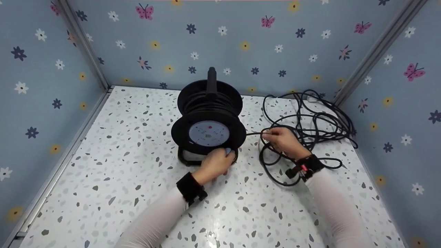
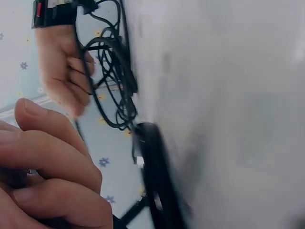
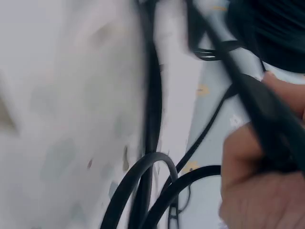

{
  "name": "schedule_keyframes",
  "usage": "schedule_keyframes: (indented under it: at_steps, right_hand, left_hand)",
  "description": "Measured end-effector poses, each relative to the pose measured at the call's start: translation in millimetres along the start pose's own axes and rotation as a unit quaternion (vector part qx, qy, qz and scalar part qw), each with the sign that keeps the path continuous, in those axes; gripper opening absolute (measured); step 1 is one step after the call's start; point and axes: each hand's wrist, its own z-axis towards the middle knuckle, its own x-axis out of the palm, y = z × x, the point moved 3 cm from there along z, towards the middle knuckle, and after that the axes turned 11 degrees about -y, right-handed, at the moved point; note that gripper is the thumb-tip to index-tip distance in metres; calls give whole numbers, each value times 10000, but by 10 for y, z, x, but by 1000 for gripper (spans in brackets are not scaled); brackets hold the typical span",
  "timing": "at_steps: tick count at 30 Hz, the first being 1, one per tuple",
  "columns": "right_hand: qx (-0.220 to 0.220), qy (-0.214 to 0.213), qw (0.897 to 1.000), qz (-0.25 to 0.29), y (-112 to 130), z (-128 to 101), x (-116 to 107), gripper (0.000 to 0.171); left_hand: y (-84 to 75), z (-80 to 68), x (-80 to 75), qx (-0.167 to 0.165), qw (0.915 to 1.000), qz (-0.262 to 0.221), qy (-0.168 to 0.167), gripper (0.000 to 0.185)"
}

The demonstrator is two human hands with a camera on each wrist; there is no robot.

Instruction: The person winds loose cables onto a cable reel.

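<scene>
Both hands work: left hand (image 1: 216, 162) grips the cable reel (image 1: 208, 119) at its front rim; right hand (image 1: 280, 140) pinches the limp, tangle-prone black cable (image 1: 310, 120). Reel looks heavy, rigid.

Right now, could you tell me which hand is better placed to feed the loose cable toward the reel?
The right hand: it already grips the cable beside the loose pile. The left hand holds the reel.
</scene>
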Motion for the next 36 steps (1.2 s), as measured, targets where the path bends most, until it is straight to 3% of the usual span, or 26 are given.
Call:
schedule_keyframes:
  at_steps: [1, 2, 3, 5, 6, 7, 8, 9, 11, 12, 14, 16, 18, 21, 23, 25, 26, 27, 29, 30, 31, 32, 34, 36]
  right_hand:
    - [359, 237, 9958, 804, 4, -20, -20, 25]
    - [716, 488, 9834, 1595, 8, -42, -38, 27]
    - [1064, 774, 9638, 2321, 9, -69, -48, 28]
    - [1238, 1376, 9351, 3022, 29, -113, -47, 28]
    - [1250, 1552, 9273, 3168, 36, -131, -43, 29]
    - [1190, 1662, 9261, 3172, 57, -136, -26, 30]
    - [1121, 1701, 9310, 3028, 77, -140, -8, 30]
    - [925, 1641, 9461, 2635, 92, -147, 0, 30]
    - [106, 1298, 9854, 1098, 144, -139, 11, 31]
    - [-278, 1069, 9936, 226, 172, -128, 16, 30]
    - [-897, 617, 9864, -1233, 221, -101, 20, 27]
    - [-1183, 400, 9702, -2074, 248, -74, 27, 24]
    - [-755, 738, 9778, -1810, 236, -60, 41, 25]
    - [188, 1501, 9856, -756, 199, -60, 59, 30]
    - [870, 1887, 9781, 105, 174, -65, 52, 34]
    - [1220, 2094, 9685, 565, 169, -65, 47, 35]
    - [1264, 2071, 9683, 599, 173, -60, 43, 34]
    - [1076, 1941, 9744, 365, 189, -49, 33, 34]
    - [362, 1508, 9865, -519, 253, -26, 18, 31]
    - [-136, 1199, 9864, -1116, 300, -15, 13, 28]
    - [-693, 805, 9791, -1734, 355, -5, 7, 25]
    - [-1283, 328, 9627, -2359, 416, 4, 2, 22]
    - [-2372, -510, 9099, -3363, 521, 10, 7, 17]
    - [-3147, -1154, 8534, -3992, 574, 14, 17, 16]
  left_hand:
    - [57, -10, -3, -169, 9996, -143, 157, 56]
    - [119, -19, -9, -360, 9984, -288, 317, 57]
    - [183, -30, -16, -536, 9966, -408, 475, 57]
    - [278, -42, -42, -773, 9919, -668, 759, 56]
    - [317, -49, -64, -852, 9901, -728, 846, 55]
    - [363, -53, -102, -894, 9890, -775, 891, 53]
    - [407, -59, -140, -912, 9888, -759, 903, 53]
    - [442, -69, -174, -920, 9888, -750, 910, 52]
    - [506, -85, -242, -918, 9896, -731, 828, 53]
    - [542, -92, -273, -900, 9901, -744, 776, 54]
    - [615, -106, -331, -917, 9895, -878, 687, 54]
    - [679, -122, -386, -904, 9886, -1028, 622, 54]
    - [735, -139, -446, -887, 9885, -1102, 537, 54]
    - [802, -162, -541, -952, 9869, -1244, 387, 52]
    - [826, -170, -590, -1009, 9845, -1399, 302, 52]
    - [843, -178, -621, -1076, 9805, -1612, 312, 51]
    - [849, -181, -633, -1095, 9789, -1695, 322, 52]
    - [855, -183, -640, -1110, 9777, -1749, 350, 53]
    - [865, -184, -652, -1150, 9752, -1851, 389, 54]
    - [870, -183, -656, -1169, 9740, -1898, 407, 54]
    - [873, -181, -660, -1186, 9729, -1943, 413, 54]
    - [880, -178, -665, -1206, 9718, -1988, 392, 55]
    - [891, -173, -670, -1241, 9691, -2099, 378, 55]
    - [901, -169, -672, -1289, 9658, -2216, 382, 55]
